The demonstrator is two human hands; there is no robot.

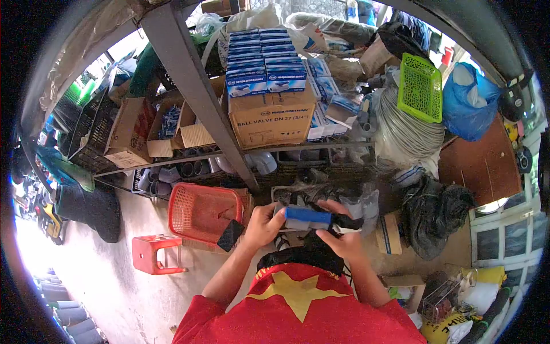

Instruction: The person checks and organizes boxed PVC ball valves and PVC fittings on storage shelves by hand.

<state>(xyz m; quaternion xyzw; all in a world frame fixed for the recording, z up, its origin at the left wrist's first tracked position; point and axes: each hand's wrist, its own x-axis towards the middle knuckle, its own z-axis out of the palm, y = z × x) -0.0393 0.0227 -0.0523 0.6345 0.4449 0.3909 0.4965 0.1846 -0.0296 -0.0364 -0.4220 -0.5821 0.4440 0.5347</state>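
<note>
In front of my chest is a long blue and grey box-like object (pixel 308 217), held level between both hands. My left hand (pixel 263 225) grips its left end, with the thumb along the near side. At the other end my right hand (pixel 342 239) is closed around it, next to a black and white part (pixel 348 223) whose kind I cannot make out. A black square-faced thing (pixel 230 235) shows beside my left wrist. Left of it stands a red plastic basket (pixel 205 209).
Ahead, a metal-framed shelf carries a ball valve carton (pixel 272 120) with blue-and-white boxes (pixel 266 63) stacked on top. A coiled grey hose (pixel 408 123) and a green basket (pixel 420 89) sit to the right. A red stool (pixel 154 254) stands left on the floor; a black bag (pixel 432 215) lies right.
</note>
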